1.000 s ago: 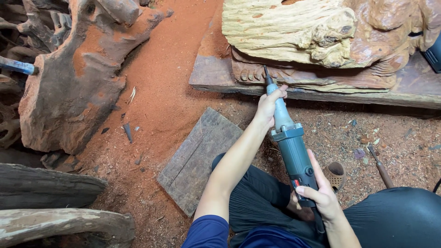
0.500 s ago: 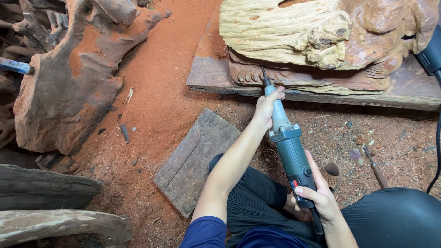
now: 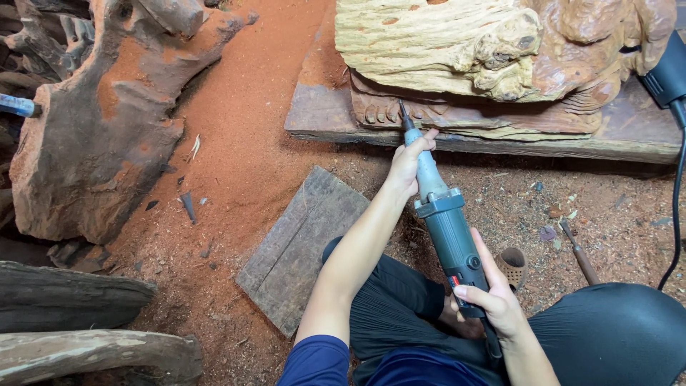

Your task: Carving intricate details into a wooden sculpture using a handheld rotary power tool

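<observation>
Tool: teal-bodied, grey-nosed die grinder (image 3: 446, 229), bit at 12 o'clock touching carved wood sculpture (image 3: 457, 114).
L hand (image 3: 407, 166): wrapped round nose.
R hand (image 3: 493, 297): clasps rear, 5 o'clock.

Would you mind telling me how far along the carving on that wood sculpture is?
Toes are already cut into the carved foot. The left hand steers the die grinder with its bit at that foot; the right hand grips the rear. The pale wood block above looks rough and uncarved.
</observation>
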